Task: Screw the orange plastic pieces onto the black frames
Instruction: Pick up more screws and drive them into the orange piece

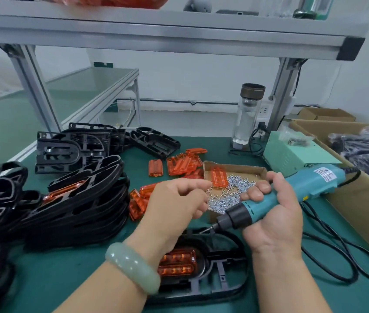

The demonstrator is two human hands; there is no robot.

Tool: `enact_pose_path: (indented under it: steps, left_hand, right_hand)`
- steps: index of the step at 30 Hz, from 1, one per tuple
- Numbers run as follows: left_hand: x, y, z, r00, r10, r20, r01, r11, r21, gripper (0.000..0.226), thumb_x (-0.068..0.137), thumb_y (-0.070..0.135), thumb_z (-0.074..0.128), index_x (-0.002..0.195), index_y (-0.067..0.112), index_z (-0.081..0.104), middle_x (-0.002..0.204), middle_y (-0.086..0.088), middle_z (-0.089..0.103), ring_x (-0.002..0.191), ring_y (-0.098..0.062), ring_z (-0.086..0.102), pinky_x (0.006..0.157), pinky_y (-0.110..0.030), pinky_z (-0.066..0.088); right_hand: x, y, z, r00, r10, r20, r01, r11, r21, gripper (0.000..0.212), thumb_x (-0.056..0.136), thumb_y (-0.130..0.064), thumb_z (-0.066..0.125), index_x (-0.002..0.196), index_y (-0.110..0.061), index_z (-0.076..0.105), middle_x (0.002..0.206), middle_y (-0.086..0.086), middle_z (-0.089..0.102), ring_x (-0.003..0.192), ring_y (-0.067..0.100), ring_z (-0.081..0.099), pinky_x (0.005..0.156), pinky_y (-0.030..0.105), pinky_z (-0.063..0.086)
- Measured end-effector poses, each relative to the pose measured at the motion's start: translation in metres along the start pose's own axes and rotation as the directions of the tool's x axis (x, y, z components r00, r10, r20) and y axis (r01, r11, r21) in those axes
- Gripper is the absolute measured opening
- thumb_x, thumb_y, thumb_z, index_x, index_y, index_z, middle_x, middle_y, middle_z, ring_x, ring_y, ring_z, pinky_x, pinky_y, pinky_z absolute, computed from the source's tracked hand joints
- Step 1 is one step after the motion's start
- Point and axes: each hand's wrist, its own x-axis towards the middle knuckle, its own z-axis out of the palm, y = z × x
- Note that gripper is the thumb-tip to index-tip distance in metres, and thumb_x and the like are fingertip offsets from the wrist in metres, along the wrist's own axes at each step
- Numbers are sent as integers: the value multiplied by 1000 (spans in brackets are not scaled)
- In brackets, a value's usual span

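Note:
A black frame (221, 276) lies on the green mat in front of me with an orange plastic piece (177, 263) seated in it. My right hand (273, 220) grips a teal electric screwdriver (276, 197); its bit points down-left, just above the frame's top edge. My left hand (176, 202) hovers over the frame at the edge of a small cardboard tray of screws (233, 190), fingers loosely curled, nothing visible between them. More loose orange pieces (179, 164) lie behind and left of the tray.
A tall stack of black frames (77, 199) fills the left side. A glass bottle (249, 114), a green power unit (291, 154) and a cardboard box (364, 193) stand at the right. The screwdriver's black cable (337, 256) loops on the mat. A metal shelf (156, 32) hangs overhead.

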Motion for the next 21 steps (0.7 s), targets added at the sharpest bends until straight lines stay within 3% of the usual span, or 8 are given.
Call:
enact_pose_path:
  steps: [6,9,16,21]
  left_hand:
    - [-52,-20,-50,987,-5,-161,-18,990,-143,35,79,-4,67,82,30,74,72,-6,71,66,-16,69,56,-17,51]
    - [-62,-24,-61,978,-37,-206,-15,969,-248,29,77,-3,68,80,25,75,74,-11,71,68,-19,70,55,-18,52]
    - [-73,-28,-67,984,-73,-161,21,951,-307,28,77,-7,67,74,19,76,65,-6,67,58,-12,64,50,-16,49]
    - [-77,-31,-66,990,-92,-111,50,943,-328,21,72,4,71,81,23,76,67,-7,67,59,-13,64,52,-17,50]
  right_hand:
    - [-15,5,8,999,-43,6,43,998,51,13,96,-20,54,83,-21,51,59,-10,45,46,5,43,54,19,42]
    - [-21,9,14,998,-59,-9,60,997,55,13,96,-21,54,83,-22,51,59,-10,46,45,4,43,54,18,43]
    - [-38,19,21,994,-78,-75,83,994,68,19,96,-21,55,78,-22,49,59,-11,47,46,5,44,55,18,45]
    - [-47,28,17,996,-44,-72,50,995,90,27,96,-22,55,69,-23,57,60,-10,47,46,5,44,55,19,45]
